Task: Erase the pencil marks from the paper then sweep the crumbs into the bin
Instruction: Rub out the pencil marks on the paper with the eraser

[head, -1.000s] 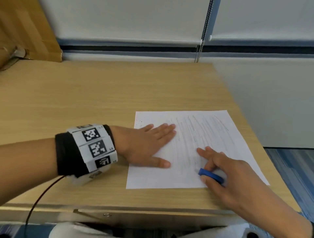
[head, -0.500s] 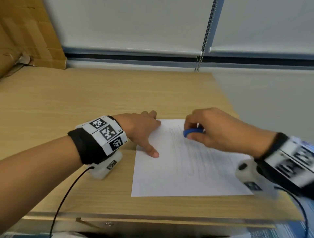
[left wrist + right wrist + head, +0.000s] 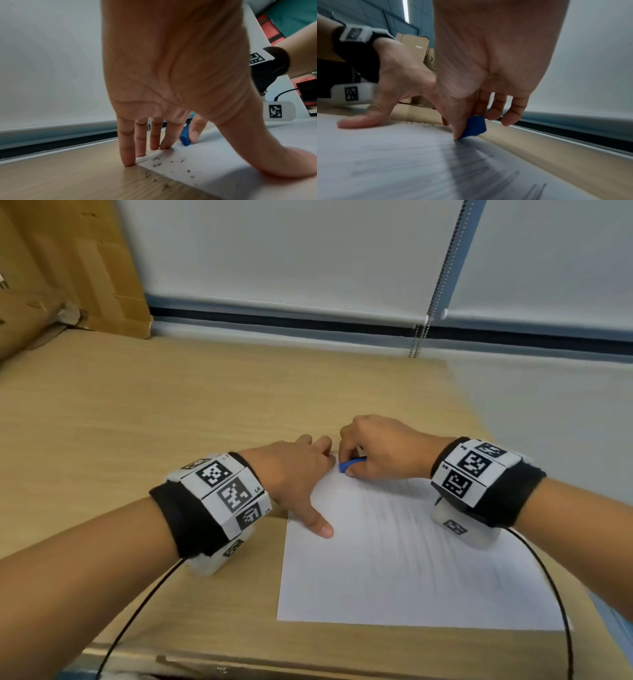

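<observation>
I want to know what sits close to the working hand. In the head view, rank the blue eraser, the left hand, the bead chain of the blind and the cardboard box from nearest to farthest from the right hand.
1. Blue eraser: pinched in the right hand.
2. Left hand: just to its left, on the paper's corner.
3. Bead chain: behind, by the wall.
4. Cardboard box: far back left.

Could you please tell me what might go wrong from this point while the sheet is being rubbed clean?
1. The right hand rubs the small blue eraser at the far edge of the white paper sheet, which could crease it.
2. Dark eraser crumbs already lie on the wooden desk beside the left hand; they may scatter.
</observation>
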A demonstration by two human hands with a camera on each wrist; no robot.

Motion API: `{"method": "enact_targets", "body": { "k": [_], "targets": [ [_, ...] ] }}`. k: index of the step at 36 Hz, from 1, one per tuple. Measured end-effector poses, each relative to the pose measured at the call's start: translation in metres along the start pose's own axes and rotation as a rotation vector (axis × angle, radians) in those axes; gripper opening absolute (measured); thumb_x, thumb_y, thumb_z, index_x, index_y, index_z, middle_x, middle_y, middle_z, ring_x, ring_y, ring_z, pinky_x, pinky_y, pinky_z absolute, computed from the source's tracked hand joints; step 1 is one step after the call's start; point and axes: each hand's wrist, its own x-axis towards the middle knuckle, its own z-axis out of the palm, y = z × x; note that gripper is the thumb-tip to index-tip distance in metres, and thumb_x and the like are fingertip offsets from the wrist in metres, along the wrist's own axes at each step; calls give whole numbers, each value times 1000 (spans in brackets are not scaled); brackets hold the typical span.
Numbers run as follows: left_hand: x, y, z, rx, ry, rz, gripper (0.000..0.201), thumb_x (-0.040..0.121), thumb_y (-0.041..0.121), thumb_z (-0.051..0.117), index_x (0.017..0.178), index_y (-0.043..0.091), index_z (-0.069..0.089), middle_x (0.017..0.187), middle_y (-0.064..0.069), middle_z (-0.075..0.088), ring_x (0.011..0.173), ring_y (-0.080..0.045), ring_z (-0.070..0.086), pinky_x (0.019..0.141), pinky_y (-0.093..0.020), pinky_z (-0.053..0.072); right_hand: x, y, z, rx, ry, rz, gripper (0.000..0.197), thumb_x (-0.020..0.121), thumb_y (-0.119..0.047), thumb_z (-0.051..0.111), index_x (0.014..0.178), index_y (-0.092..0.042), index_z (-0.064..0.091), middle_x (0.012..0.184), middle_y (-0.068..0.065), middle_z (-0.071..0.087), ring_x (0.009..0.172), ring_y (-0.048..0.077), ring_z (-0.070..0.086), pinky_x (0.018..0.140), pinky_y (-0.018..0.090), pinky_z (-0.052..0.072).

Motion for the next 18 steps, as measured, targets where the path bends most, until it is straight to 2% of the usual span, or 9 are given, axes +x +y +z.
{"method": "enact_targets", "body": {
  "k": [3, 8, 11, 13, 14, 16, 18],
  "targets": [
    [-1, -1, 1, 18, -1, 4, 105, 64, 77, 68, 143, 17, 35, 133, 3, 31, 118, -17, 32, 90, -39, 48, 0, 0, -5, 18, -80, -23, 9, 80, -24, 70, 87, -22, 75, 68, -20, 52, 68, 1, 48, 63, 23, 43],
    [0, 0, 0, 21, -15, 19, 106, 65, 76, 68, 144, 15, 32, 133, 2, 31, 118, -18, 31, 89, -38, 47, 9, 0, -6, -11, -2, 18, 8, 79, -26, 68, 84, -22, 73, 80, -11, 64, 73, 9, 53, 65, 33, 49],
    [1, 0, 0, 31, -35, 18, 107, 65, 76, 68, 144, 14, 31, 135, 1, 30, 120, -19, 31, 90, -39, 48, 5, 2, -5, 45, -33, -7, 8, 78, -21, 71, 84, -19, 75, 73, -16, 58, 66, 3, 51, 62, 24, 43],
    [1, 1, -1, 47, -43, 16, 106, 66, 76, 68, 144, 14, 31, 136, 1, 30, 120, -19, 31, 87, -37, 47, -2, 1, -7, 99, -123, -25, 7, 78, -20, 74, 84, -20, 76, 72, -15, 60, 64, -1, 51, 59, 14, 40],
    [0, 2, -1, 55, -47, 14, 107, 66, 75, 68, 145, 13, 30, 136, 1, 29, 120, -19, 31, 84, -35, 46, -3, 1, -8, 113, -163, -26, 6, 78, -21, 75, 84, -20, 75, 74, -13, 63, 64, -1, 52, 60, 14, 41],
    [0, 4, -2, 57, -55, 6, 107, 67, 74, 68, 145, 12, 29, 136, 1, 29, 118, -18, 31, 80, -33, 44, -3, 3, -8, 131, -168, -10, 6, 78, -23, 75, 83, -19, 75, 77, -8, 68, 65, 2, 54, 60, 14, 42],
    [-1, 6, -4, 59, -59, 3, 105, 68, 73, 69, 144, 12, 31, 134, 1, 31, 115, -18, 32, 78, -33, 42, 1, 7, -6, 150, -99, 26, 9, 79, -24, 73, 82, -15, 74, 77, -3, 70, 66, 8, 57, 59, 19, 44]
  ]
}}
